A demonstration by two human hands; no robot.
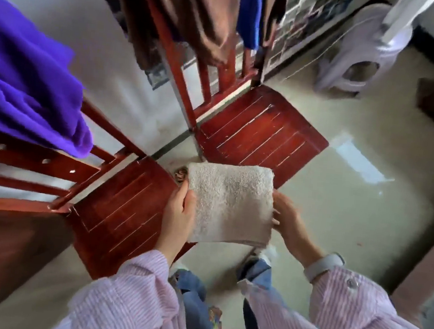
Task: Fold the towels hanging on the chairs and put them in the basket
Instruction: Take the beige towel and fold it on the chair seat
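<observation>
— Item one, at the grip?
— We log a beige towel, folded into a thick square. Our left hand clamps its left edge, thumb on top; our right hand pinches its right edge. It is held in the air above the floor, between two chair seats.

— Outward from there?
— Near red chair, seat bare, a purple towel draped over its back. Far red chair, seat bare, with a brown towel and a blue towel hanging on its back.

— Containers?
— We see no basket in this view. One pale plastic stool stands well apart, by the wall.
</observation>
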